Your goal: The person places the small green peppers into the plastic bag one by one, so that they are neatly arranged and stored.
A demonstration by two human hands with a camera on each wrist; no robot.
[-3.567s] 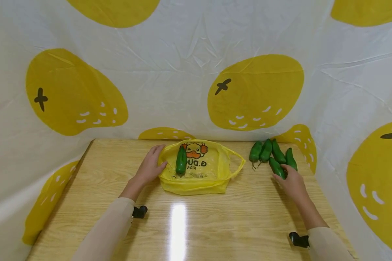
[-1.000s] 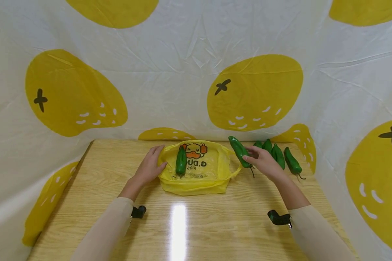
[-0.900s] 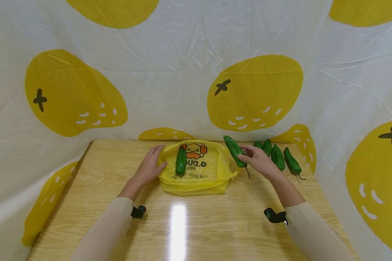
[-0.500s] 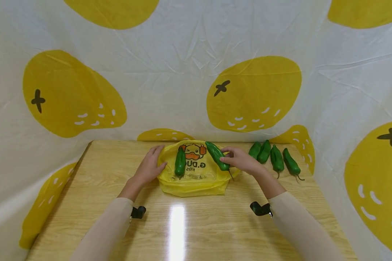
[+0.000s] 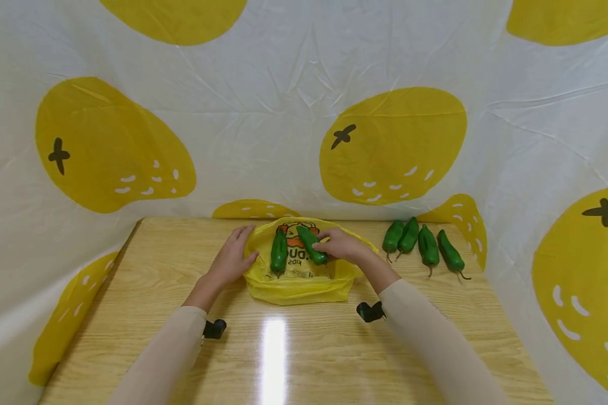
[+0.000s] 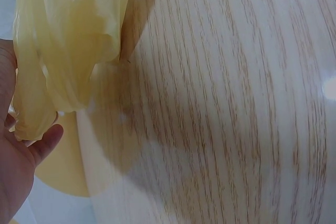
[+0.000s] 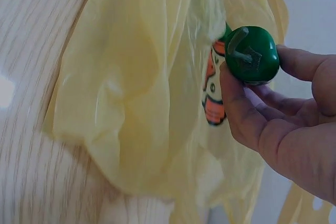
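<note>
A yellow plastic bag (image 5: pixel 298 289) with a duck print lies with its mouth open on the wooden table. My left hand (image 5: pixel 231 256) holds its left edge; in the left wrist view, the bag's film passes between the thumb (image 6: pixel 48 141) and the other fingers. One green pepper (image 5: pixel 279 253) rests inside the bag, on the left. My right hand (image 5: pixel 342 246) pinches a second green pepper (image 5: pixel 311 245) over the bag's opening, to the right of the first. The right wrist view shows this held pepper (image 7: pixel 253 55) stem end on, between thumb and fingers.
Several more green peppers (image 5: pixel 428 246) lie in a loose row at the table's back right, stems toward me. A white curtain (image 5: pixel 263 140) with yellow fruit prints rises behind the table (image 5: pixel 324 354) and along both sides. A bright reflection shows on the tabletop.
My right hand has picked up a pepper from the group at the right and carried it left, over the bag's mouth. My left hand has stayed at the bag's left edge.
</note>
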